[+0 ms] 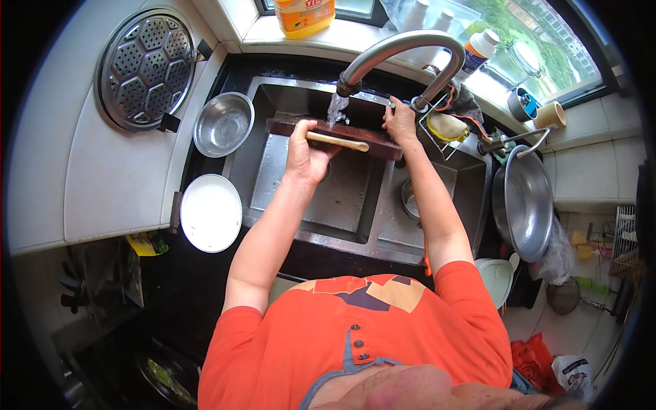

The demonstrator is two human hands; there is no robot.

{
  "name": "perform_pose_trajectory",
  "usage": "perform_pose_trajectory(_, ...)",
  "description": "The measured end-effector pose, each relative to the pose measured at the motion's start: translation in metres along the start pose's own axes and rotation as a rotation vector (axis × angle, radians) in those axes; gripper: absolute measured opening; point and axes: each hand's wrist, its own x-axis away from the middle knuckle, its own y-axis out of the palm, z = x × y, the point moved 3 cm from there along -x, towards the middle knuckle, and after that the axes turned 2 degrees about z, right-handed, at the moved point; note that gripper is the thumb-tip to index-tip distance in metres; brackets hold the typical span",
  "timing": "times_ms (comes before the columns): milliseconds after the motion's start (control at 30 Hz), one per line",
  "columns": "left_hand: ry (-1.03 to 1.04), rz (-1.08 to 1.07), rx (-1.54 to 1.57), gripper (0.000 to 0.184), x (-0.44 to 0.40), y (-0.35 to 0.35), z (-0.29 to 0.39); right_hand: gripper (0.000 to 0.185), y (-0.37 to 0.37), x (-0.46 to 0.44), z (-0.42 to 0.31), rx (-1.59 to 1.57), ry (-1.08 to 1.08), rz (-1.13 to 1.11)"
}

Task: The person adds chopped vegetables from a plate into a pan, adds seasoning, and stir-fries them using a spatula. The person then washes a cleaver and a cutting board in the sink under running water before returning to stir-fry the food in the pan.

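My left hand (306, 156) is closed around a dark reddish-brown cutting board (372, 143), seen nearly edge-on over the sink. A pale wooden handle (345, 142) lies against the board's near side at my left fingers; whatever it belongs to is hidden. Water runs from the curved metal faucet (403, 42) onto the board. Beyond the board's right end, my right hand (400, 124) has its fingers closed at a small dark piece near the faucet's base, which looks like its lever. The double metal sink (342, 229) lies below both hands.
Left of the sink sit a metal bowl (224, 124) and a white bowl (211, 213). A wire rack with a sponge (447, 127) hangs at right, beside a large metal basin (523, 203). Bottles (481, 49) line the windowsill. A perforated steamer plate (147, 70) rests upper left.
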Motion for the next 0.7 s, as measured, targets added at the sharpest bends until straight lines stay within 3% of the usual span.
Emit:
perform_pose_trajectory(67, 0.002, 0.019, -0.026, 0.024, -0.014, 0.001, 0.001, 0.040, -0.019, 0.013, -0.017, -0.503, 0.435, -0.218)
perform_pose_trajectory(200, -0.019, 0.046, -0.053, 0.034, -0.017, 0.009, 0.005, 0.047, -0.035, 0.024, -0.018, -0.678, 0.480, -0.333)
perform_pose_trajectory(300, -0.031, 0.074, -0.027, 0.030, -0.011, -0.004, 0.006, 0.039, -0.029, 0.047, 0.003, -0.326, 0.120, -0.041)
perform_pose_trajectory(367, -0.136, 0.109, 0.036, 0.026, -0.002, -0.018, 0.009, 0.037, -0.048, 0.085, -0.030, -0.850, 0.452, -0.536)
perform_pose_trajectory(433, -0.133, 0.129, 0.037, 0.030, 0.015, -0.028, 0.015, 0.036, -0.041, 0.114, -0.036, -0.590, 0.443, -0.572)
perform_pose_trajectory(533, -0.152, 0.201, -0.006, 0.034, 0.020, -0.062, 0.032, 0.035, -0.045, 0.159, -0.055, -0.541, 0.142, -0.207)
perform_pose_trajectory(567, -0.124, 0.219, -0.047, 0.034, 0.021, -0.069, 0.035, 0.030, -0.045, 0.167, -0.047, -0.513, 0.170, -0.129)
perform_pose_trajectory(633, -0.119, 0.215, -0.104, 0.035, 0.032, -0.066, 0.038, 0.025, -0.056, 0.160, -0.018, -0.344, 0.395, -0.209)
perform_pose_trajectory(700, -0.126, 0.220, -0.128, 0.034, 0.034, -0.066, 0.039, 0.024, -0.054, 0.143, 0.021, -0.190, 0.325, -0.097)
